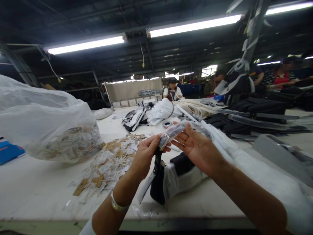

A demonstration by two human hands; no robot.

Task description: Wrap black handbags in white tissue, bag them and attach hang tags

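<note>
Between my two hands stretches a dark strap in a clear plastic sleeve [172,133], with a gold-coloured metal piece near its left end. My left hand [146,151] pinches the sleeved strap by that metal piece. Thumb and fingers of my right hand [195,143] are closed on the other end, the lower fingers loosely spread. Under my hands, a black bag [157,187] lies on the table, partly wrapped in white sheet material [174,179]. A black strap rises from the bag toward my left hand.
Small tags with strings [107,163] lie heaped on the white table [41,192]. A big translucent bag [56,114] of tags stands left. White tubing [162,111], black bags [244,114] and plastic-covered straps fill the far and right sides. A person [172,89] sits across the table; others are farther right.
</note>
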